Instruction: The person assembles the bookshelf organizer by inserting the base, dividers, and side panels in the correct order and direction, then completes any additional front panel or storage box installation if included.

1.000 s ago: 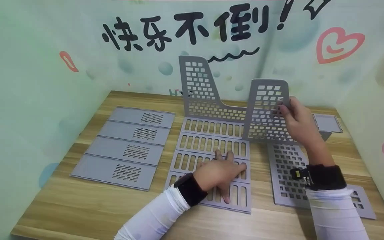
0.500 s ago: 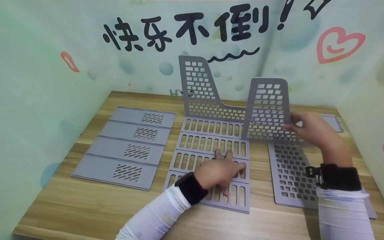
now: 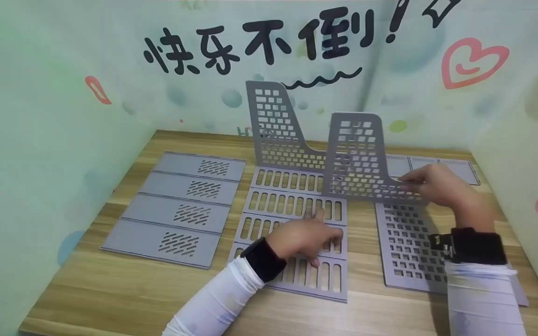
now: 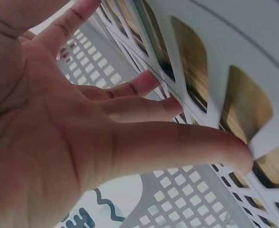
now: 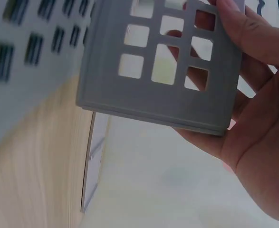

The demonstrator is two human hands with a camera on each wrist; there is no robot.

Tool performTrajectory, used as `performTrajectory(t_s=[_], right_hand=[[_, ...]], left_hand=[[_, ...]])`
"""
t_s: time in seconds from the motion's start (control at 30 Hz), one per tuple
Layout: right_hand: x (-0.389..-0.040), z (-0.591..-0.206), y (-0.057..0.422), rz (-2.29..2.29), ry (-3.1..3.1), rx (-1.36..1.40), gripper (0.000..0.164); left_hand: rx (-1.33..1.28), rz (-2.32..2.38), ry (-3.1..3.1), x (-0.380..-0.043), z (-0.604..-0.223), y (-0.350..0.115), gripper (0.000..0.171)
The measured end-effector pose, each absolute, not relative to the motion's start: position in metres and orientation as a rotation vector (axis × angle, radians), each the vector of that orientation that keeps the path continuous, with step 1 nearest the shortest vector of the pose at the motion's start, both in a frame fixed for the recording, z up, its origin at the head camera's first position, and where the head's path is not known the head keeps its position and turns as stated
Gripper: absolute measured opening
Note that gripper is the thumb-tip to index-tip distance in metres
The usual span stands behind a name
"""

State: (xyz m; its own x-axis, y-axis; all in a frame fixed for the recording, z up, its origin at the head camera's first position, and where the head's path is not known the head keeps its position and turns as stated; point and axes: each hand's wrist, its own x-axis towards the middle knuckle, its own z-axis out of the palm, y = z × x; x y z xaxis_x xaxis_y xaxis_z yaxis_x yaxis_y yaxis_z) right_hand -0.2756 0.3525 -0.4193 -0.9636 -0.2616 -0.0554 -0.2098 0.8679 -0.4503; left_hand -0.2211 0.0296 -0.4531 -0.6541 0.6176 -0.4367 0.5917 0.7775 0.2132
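Head view: the right hand point(image 3: 439, 186) pinches the low end of an upright grey panel with rectangular holes point(image 3: 360, 168), thumb on one face, fingers behind. The left hand point(image 3: 301, 237), fingers spread, touches a flat grey panel with long slots point(image 3: 292, 218). Beyond that hand stands a second holed grey upright point(image 3: 273, 135); to its left, a grey panel with diagonal slits point(image 3: 150, 205) lies on the wood-grain tabletop point(image 3: 124, 291).

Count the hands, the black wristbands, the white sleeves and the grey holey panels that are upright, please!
Left hand and right hand: 2
Black wristbands: 2
White sleeves: 2
Upright grey holey panels: 2
Total: 8
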Motion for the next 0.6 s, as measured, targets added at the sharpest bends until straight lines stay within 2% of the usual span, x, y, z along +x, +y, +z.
performTrajectory(t_s=[0.6], right_hand=[[-0.284, -0.434, 0.293, -0.779, 3.032, -0.640, 0.026]], left_hand=[[0.931, 0.042, 2.516, -0.222, -0.455, 0.025, 0.067]])
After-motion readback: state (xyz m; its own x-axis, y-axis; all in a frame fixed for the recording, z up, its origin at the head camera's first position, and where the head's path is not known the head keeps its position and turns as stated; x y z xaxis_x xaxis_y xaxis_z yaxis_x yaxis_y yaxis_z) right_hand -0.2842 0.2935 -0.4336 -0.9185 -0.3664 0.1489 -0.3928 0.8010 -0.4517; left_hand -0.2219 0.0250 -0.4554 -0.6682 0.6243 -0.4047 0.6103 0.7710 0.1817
